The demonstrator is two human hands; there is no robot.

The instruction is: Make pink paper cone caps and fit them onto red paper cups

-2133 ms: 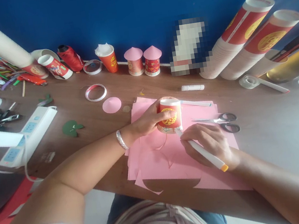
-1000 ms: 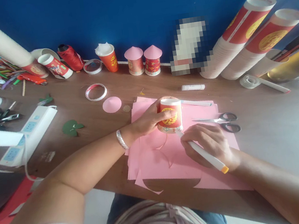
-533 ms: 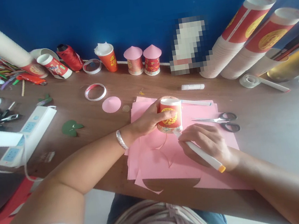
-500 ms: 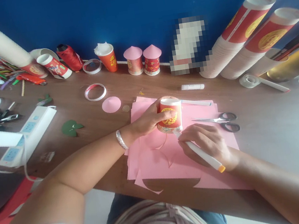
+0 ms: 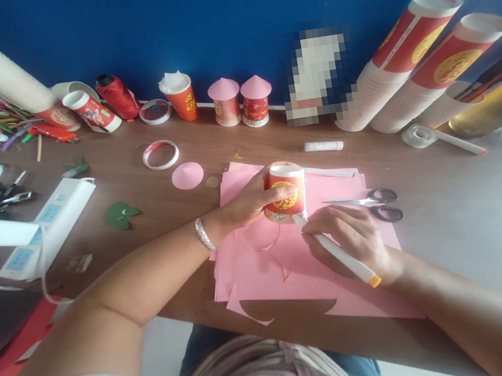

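Observation:
My left hand (image 5: 253,200) is wrapped round a red paper cup (image 5: 288,182) with a gold emblem, the thumb across its front. The cup is over a stack of pink paper (image 5: 264,274). A white marker (image 5: 347,260) with an orange end is in my right hand (image 5: 347,236); its tip is at the patterned white band low on the cup. Scissors (image 5: 379,205) with dark handles lie on the paper, just beyond my right hand.
Two cups with pink cone tops (image 5: 257,99) stand at the back. Tall cup stacks (image 5: 419,50) lean at the right. A glue stick (image 5: 324,146), tape rings (image 5: 160,155), a pink cone (image 5: 187,176), a green paper piece (image 5: 120,214) and a power strip (image 5: 49,227) lie about.
My right hand and the marker have shifted slightly to the right along the cup's lower band. My left hand and the cup look almost unmoved.

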